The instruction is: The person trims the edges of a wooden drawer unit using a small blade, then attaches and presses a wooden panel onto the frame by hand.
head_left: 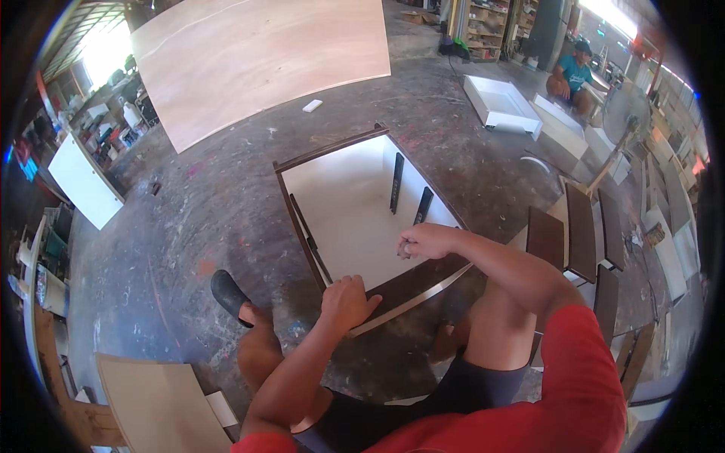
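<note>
In front of me on the floor lies a cabinet (pixel 377 294) with dark brown edges and a white inside, its open side up. Black drawer slides (pixel 396 183) are fixed along its inner walls. My left hand (pixel 347 304) grips the near left corner of the cabinet, fingers curled over the edge and thumb along the brown front strip. Above the near right part of the opening is my right hand (pixel 427 241), its fingers bent inward and closed. Whatever it may hold is too small to make out.
A large plywood sheet (pixel 264 68) leans at the back. White drawers (pixel 502 106) lie at the far right, near a seated person (pixel 575 75) and a fan (pixel 627 113). Dark brown drawer fronts (pixel 580 234) stand close on my right. A beige board (pixel 155 400) lies lower left.
</note>
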Available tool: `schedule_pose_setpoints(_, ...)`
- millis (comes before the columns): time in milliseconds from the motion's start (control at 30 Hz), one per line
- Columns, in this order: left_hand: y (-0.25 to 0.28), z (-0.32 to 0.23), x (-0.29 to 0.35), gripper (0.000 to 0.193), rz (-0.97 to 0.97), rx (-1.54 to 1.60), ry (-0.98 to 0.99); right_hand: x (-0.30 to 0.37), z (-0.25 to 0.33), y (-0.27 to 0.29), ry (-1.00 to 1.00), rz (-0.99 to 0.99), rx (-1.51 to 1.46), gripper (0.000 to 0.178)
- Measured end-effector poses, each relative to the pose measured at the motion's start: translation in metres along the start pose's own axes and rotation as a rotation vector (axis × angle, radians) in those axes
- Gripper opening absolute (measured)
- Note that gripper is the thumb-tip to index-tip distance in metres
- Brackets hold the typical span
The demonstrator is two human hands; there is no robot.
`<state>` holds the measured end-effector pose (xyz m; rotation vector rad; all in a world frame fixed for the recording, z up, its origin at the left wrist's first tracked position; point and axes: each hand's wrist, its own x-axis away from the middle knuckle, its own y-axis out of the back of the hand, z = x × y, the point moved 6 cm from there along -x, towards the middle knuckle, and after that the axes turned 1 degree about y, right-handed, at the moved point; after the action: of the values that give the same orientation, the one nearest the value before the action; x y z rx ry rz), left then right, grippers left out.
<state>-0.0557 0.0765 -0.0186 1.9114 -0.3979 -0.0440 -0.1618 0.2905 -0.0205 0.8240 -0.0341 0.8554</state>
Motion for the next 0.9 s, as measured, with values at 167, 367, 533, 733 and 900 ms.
schedule_pose_setpoints(167,0.0,-0.003,-0.002,0.05,0.005,-0.005,-0.015,0.003,0.003,0.004,-0.01,-0.011,0.007,0.029)
schedule_pose_setpoints(367,-0.001,-0.004,0.0,0.046,-0.029,0.026,-0.027,0.001,-0.002,0.003,-0.063,0.003,0.045,0.031)
schedule_pose_setpoints(533,0.001,-0.006,0.001,0.046,0.023,0.009,0.002,0.002,-0.003,0.001,-0.071,0.024,0.073,0.033)
schedule_pose_setpoints(733,-0.001,-0.007,0.002,0.046,0.036,0.002,0.011,0.003,-0.001,0.001,-0.027,-0.017,-0.019,0.032)
schedule_pose_setpoints(900,-0.003,-0.01,-0.002,0.049,0.075,-0.004,0.017,0.002,-0.009,0.002,-0.044,0.002,-0.019,0.032)
